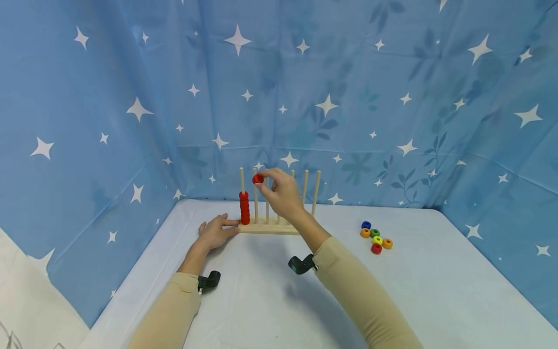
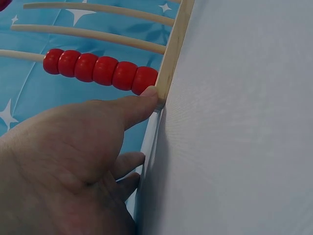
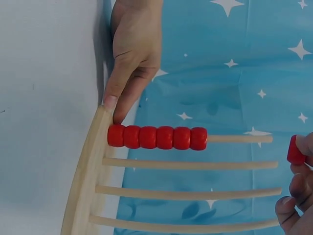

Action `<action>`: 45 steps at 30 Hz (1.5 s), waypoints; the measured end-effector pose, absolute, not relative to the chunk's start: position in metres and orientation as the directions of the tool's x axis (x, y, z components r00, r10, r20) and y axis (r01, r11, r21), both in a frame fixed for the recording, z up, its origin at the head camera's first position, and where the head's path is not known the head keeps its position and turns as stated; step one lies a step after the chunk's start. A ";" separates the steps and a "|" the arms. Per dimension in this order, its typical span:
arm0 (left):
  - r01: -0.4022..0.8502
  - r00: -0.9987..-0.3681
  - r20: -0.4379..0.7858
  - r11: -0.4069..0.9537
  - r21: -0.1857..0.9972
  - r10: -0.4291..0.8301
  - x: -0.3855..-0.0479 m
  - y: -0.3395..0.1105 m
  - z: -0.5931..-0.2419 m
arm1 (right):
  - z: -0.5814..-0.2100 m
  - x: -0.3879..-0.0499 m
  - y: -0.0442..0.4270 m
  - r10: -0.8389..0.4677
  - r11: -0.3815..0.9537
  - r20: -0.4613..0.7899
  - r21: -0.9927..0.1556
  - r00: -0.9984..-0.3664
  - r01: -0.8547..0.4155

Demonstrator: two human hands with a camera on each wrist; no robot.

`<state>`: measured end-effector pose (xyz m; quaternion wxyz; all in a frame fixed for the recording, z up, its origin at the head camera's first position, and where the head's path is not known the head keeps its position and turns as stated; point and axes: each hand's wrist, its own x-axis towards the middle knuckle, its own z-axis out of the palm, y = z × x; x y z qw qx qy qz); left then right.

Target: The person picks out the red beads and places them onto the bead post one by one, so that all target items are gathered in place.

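Note:
A wooden peg rack (image 1: 268, 229) with several upright pegs stands at the back of the table. Its leftmost peg carries a stack of red beads (image 1: 244, 208), pushed down to the base. My left hand (image 1: 215, 232) pinches the left end of the base, thumb in front and a finger behind, as the left wrist view shows. My right hand (image 1: 283, 194) holds a single red bead (image 1: 257, 179) between thumb and fingertips, near the tops of the left pegs. In the right wrist view this red bead (image 3: 295, 151) is apart from the peg tips.
To the right on the white table (image 1: 414, 281) lies a loose group of beads: a blue bead (image 1: 366, 225), a green bead (image 1: 374, 233), a yellow bead (image 1: 377, 240), a red bead (image 1: 376, 248) and two orange ones. A blue star-patterned curtain (image 1: 279, 121) hangs behind.

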<state>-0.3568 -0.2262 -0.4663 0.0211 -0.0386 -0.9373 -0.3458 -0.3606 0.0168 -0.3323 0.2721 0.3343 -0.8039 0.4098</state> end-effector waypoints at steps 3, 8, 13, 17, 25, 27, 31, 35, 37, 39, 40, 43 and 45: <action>0.083 -0.996 0.065 0.756 0.649 0.054 -0.357 -0.225 -0.466 | -0.329 -0.360 0.013 -0.319 0.443 0.716 -0.466 -0.621 -0.766; 0.076 -0.997 0.058 0.758 0.648 0.050 -0.356 -0.224 -0.465 | -0.324 -0.359 0.006 -0.330 0.460 0.708 -0.457 -0.624 -0.762; 0.078 -0.997 0.057 0.764 0.641 0.054 -0.355 -0.224 -0.465 | -0.322 -0.357 0.002 -0.336 0.486 0.686 -0.461 -0.646 -0.742; 0.083 -0.996 0.062 0.766 0.637 0.057 -0.354 -0.223 -0.466 | -0.322 -0.357 -0.001 -0.331 0.495 0.692 -0.451 -0.641 -0.743; 0.084 -0.996 0.058 0.761 0.643 0.060 -0.353 -0.223 -0.465 | -0.321 -0.361 -0.006 -0.313 0.517 0.689 -0.453 -0.653 -0.726; 0.083 -0.997 0.056 0.758 0.647 0.062 -0.354 -0.224 -0.465 | -0.321 -0.362 -0.008 -0.303 0.518 0.686 -0.465 -0.662 -0.718; 0.091 -0.996 0.061 0.759 0.644 0.067 -0.354 -0.224 -0.465 | -0.321 -0.363 -0.012 -0.295 0.514 0.666 -0.494 -0.685 -0.702; 0.095 -0.995 0.062 0.759 0.644 0.072 -0.355 -0.225 -0.465 | -0.321 -0.364 -0.016 -0.300 0.511 0.659 -0.499 -0.689 -0.700; 0.096 -0.995 0.062 0.761 0.641 0.074 -0.356 -0.226 -0.465 | -0.321 -0.364 -0.019 -0.296 0.516 0.664 -0.493 -0.686 -0.700; 0.091 -0.996 0.056 0.760 0.644 0.072 -0.356 -0.226 -0.465 | -0.321 -0.364 -0.021 -0.290 0.520 0.668 -0.491 -0.685 -0.699; 0.092 -0.996 0.056 0.762 0.641 0.072 -0.356 -0.226 -0.466 | -0.321 -0.365 -0.022 -0.285 0.523 0.670 -0.490 -0.685 -0.697; 0.094 -0.996 0.060 0.764 0.638 0.073 -0.357 -0.227 -0.466 | -0.321 -0.365 -0.025 -0.282 0.524 0.669 -0.493 -0.688 -0.694; 0.092 -0.996 0.058 0.764 0.639 0.072 -0.357 -0.227 -0.466 | -0.320 -0.365 -0.027 -0.280 0.526 0.667 -0.495 -0.690 -0.691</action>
